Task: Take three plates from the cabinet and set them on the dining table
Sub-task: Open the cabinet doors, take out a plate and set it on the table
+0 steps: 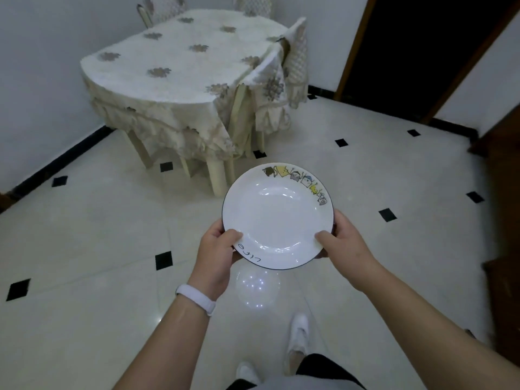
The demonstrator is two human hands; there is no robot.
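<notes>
Both the left hand [218,250] and right hand [342,239] grip the plate [277,218] by its rim, and the dining table [180,71] lies ahead, slightly left.

A home, dining rm by the look of it. An oval dining table [180,88] stands in the corner vs. white walls [36,66], covered w/ a cream floral tablecloth [168,130] w/ a frilled hem. Chairs [297,52] in matching fabric covers are tucked round it. The floor [98,249] is glossy pale tile w/ small black diamond insets [163,260], w/ black skirting [56,162] along the wall. At right there is a dark doorway [416,52] w/ a wood frame, and dark wood furniture [506,206] beside it. Household crockery too: a white plate [277,218] w/ cartoon print on the rim.
</notes>
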